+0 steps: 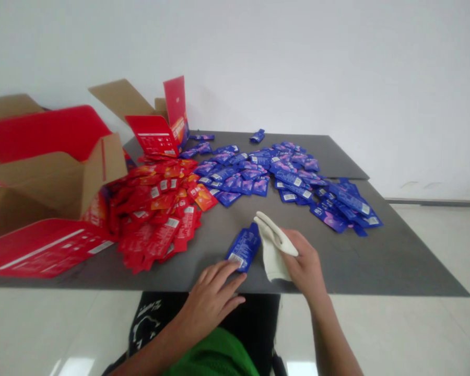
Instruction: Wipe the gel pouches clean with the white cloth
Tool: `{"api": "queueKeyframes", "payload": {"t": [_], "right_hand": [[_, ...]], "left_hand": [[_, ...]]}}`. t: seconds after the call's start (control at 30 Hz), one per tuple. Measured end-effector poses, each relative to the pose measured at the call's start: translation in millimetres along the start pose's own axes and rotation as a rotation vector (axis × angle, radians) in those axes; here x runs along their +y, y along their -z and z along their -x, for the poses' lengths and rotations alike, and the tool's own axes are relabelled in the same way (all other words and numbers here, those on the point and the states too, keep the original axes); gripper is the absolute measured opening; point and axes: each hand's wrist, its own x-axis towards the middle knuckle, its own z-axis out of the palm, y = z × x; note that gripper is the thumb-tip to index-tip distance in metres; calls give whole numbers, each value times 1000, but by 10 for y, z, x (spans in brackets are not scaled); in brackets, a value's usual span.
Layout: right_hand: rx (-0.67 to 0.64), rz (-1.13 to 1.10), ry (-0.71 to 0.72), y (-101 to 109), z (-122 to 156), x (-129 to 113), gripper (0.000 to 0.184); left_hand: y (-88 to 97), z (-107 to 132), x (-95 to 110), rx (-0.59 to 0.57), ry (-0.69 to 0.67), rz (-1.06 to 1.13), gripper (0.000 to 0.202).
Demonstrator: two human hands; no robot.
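Left hand [209,303]: flat, fingers slightly spread, with fingertips [229,270] resting on the upper face of a blue sachet [245,247]. The sachet lies alone on the grey table [391,266], slanted, close to the near edge and well apart from the main pile. Right hand [303,266]: fingers curled narrowly around a white glove [273,250], which is gathered in the grip, its cuff hanging low and its finger end pointing up and left, just beside the sachet. Blue sachets [285,177]: many, loosely scattered across the far and right parts of the table, with one lying apart near the far edge. Red sachets [154,219]: a dense heap left of centre, its right side touching the blue spread. Cartons: one large open carton [50,203] with red inner flaps at far left, overhanging the table and beside the red heap; one smaller open carton [156,133] with red panels, standing at the far left corner. Below the table edge: black shorts [258,313] and a green garment [215,355]. Beyond: white wall [337,68]; pale tiled floor [415,334].
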Motion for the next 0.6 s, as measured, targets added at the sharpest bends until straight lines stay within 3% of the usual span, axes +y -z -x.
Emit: {"api": "queueKeyframes", "payload": {"t": [0.13, 0.23, 0.3, 0.43, 0.5, 0.6], "right_hand": [[-286, 174, 130, -315, -87, -183, 45], [-470, 338, 135, -464, -168, -138, 52], [-456, 428, 82, -423, -291, -41, 54], [-289, 541, -5, -202, -470, 15, 52], [-257, 472, 69, -180, -402, -82, 51], [-419, 388, 238, -292, -203, -215, 50]], "left_hand": [[-10, -20, -44, -40, -25, 4, 38], [-44, -28, -63, -50, -8, 10, 39], [-69, -29, -73, -12, -24, 26, 38], [-104, -35, -83, 93, -72, 42, 36], [-116, -35, -82, 112, -75, 41, 40], [-131, -28, -79, 121, -57, 13, 36]]}}
